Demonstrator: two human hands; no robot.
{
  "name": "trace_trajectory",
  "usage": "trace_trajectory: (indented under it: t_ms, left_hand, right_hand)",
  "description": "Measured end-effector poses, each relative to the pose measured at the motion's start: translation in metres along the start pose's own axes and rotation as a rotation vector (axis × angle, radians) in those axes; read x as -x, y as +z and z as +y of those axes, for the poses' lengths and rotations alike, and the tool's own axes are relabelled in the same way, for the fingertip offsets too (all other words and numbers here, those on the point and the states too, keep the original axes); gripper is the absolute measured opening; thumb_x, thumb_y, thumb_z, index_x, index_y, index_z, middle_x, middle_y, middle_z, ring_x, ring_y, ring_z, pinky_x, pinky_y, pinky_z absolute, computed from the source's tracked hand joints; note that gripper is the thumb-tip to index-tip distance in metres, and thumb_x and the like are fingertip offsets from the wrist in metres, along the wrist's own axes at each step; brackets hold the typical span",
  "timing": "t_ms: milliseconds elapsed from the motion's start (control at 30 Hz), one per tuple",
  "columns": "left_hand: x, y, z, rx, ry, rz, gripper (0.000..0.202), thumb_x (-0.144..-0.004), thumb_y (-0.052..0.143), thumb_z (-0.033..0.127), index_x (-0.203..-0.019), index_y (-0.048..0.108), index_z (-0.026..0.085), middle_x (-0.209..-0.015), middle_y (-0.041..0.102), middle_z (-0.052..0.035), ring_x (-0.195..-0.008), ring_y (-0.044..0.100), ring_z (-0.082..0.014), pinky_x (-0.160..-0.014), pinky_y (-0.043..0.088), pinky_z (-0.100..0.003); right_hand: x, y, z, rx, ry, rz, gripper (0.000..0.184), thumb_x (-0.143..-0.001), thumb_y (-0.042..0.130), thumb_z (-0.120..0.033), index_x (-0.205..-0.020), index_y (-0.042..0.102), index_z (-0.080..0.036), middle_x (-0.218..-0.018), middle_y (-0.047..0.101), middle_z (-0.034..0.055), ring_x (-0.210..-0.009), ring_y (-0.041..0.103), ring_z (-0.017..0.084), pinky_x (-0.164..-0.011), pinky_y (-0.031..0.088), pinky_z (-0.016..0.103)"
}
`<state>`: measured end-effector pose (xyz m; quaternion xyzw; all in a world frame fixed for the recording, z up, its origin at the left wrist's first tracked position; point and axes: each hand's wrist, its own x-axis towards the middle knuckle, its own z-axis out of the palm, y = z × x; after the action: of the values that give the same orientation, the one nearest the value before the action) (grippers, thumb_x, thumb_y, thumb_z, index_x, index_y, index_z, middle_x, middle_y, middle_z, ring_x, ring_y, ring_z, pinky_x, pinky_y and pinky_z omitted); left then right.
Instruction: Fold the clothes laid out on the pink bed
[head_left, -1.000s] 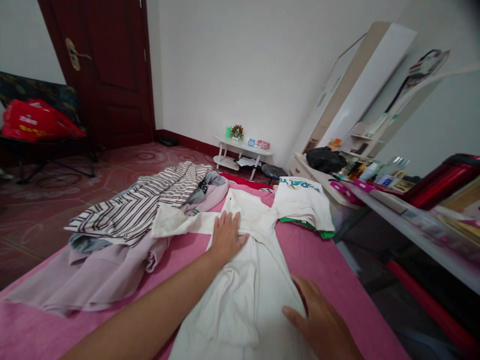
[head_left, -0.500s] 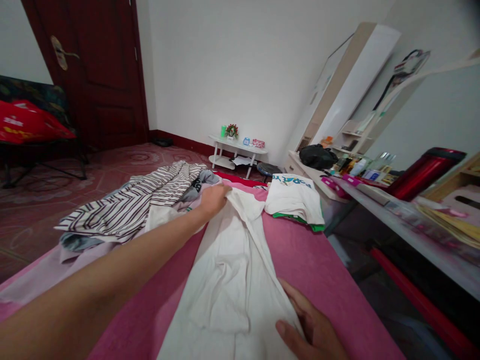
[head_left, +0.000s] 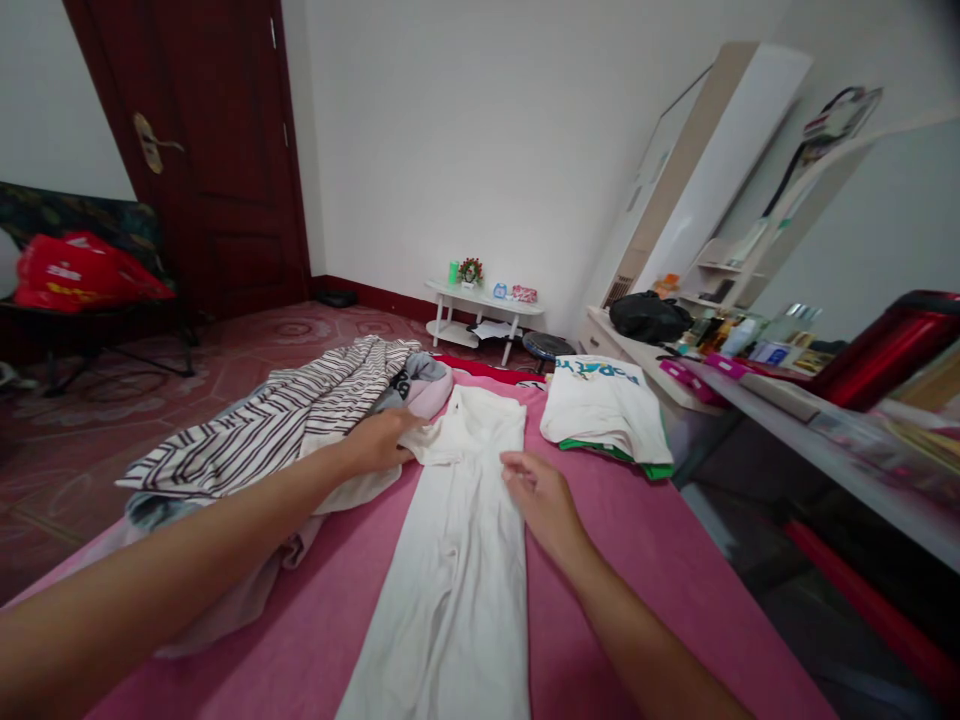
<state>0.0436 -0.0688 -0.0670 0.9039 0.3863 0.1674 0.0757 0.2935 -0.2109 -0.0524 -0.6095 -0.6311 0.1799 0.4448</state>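
A white shirt [head_left: 472,540] lies lengthwise in a narrow strip on the pink bed sheet [head_left: 600,600], its collar end away from me. My left hand [head_left: 381,440] is closed on its short sleeve, which sticks out to the left. At the shirt's right edge is my right hand [head_left: 541,495], fingers loosely bent, the tips touching or just above the cloth. Left of the shirt is a loose heap of clothes with a striped shirt [head_left: 300,410] on top. To the right sits a folded white T-shirt [head_left: 600,405] with blue lettering, green cloth beneath it.
A dressing table [head_left: 795,440] with bottles, a black bag [head_left: 651,317] and a red thermos-like cylinder [head_left: 885,350] runs along the right. Against the far wall is a small white table [head_left: 487,298]. A chair with a red bag [head_left: 86,275] stands left, near the door [head_left: 217,150].
My left hand has moved from the collar end down and left to the sleeve, now spread outward. My right hand has slid forward along the right edge. The shirt's sides now lie straighter.
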Motion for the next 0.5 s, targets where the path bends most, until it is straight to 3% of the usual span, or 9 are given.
trace_trajectory:
  t_ms: [100,200,267,333,433,500]
  left_hand:
    - [0.004,0.009,0.003,-0.005,-0.056,0.041,0.058,-0.074,0.065,0.043,-0.127,0.058,0.021,-0.125,0.06,-0.0102,-0.113,0.056,-0.0277,-0.099,0.04,-0.034]
    - [0.0,0.013,0.006,0.011,-0.115,0.064,0.056,-0.085,0.048,0.058,-0.127,0.057,0.022,-0.122,0.062,-0.0105,-0.113,0.057,-0.027,-0.097,0.041,-0.036]
    - [-0.005,0.016,0.004,0.054,-0.218,0.086,0.054,-0.09,0.038,0.056,-0.126,0.057,0.021,-0.122,0.063,-0.0114,-0.113,0.057,-0.0262,-0.097,0.04,-0.036]
    - [-0.009,0.019,0.0,0.11,-0.334,0.099,0.051,-0.087,0.045,0.051,-0.124,0.058,0.018,-0.121,0.063,-0.0137,-0.114,0.057,-0.0275,-0.098,0.039,-0.036]
    - [-0.014,0.024,-0.006,0.187,-0.423,0.085,0.046,-0.071,0.065,0.042,-0.109,0.066,0.015,-0.104,0.068,-0.0142,-0.105,0.06,-0.031,-0.091,0.041,-0.038]
    - [-0.016,0.024,-0.008,0.271,-0.44,0.064,0.038,-0.062,0.071,0.04,-0.092,0.069,0.016,-0.086,0.069,-0.0101,-0.092,0.063,-0.0297,-0.08,0.045,-0.035]
  right_hand:
    - [-0.053,0.019,0.035,0.203,-0.064,0.056,0.044,-0.087,0.041,-0.031,-0.126,0.056,-0.014,-0.128,0.059,0.0124,-0.118,0.054,0.021,-0.101,0.04,0.037]
    - [-0.074,0.04,0.062,0.533,0.048,-0.064,0.058,-0.092,0.035,-0.038,-0.143,0.035,-0.009,-0.149,0.036,0.0136,-0.138,0.031,0.022,-0.112,0.024,0.041]
    - [-0.076,0.05,0.074,0.703,0.159,-0.111,0.064,-0.094,0.03,-0.045,-0.146,0.028,-0.007,-0.154,0.025,0.0139,-0.142,0.019,0.025,-0.113,0.018,0.046]
    - [-0.073,0.055,0.082,0.784,0.22,-0.1,0.068,-0.094,0.026,-0.049,-0.146,0.026,-0.006,-0.155,0.02,0.0133,-0.143,0.013,0.027,-0.113,0.015,0.048]
    - [-0.071,0.055,0.085,0.819,0.244,-0.1,0.068,-0.094,0.023,-0.049,-0.147,0.024,-0.006,-0.156,0.018,0.013,-0.143,0.012,0.027,-0.113,0.014,0.048]
    - [-0.07,0.054,0.084,0.826,0.238,-0.115,0.066,-0.094,0.023,-0.048,-0.148,0.022,-0.01,-0.156,0.017,0.0119,-0.143,0.012,0.027,-0.112,0.014,0.05]
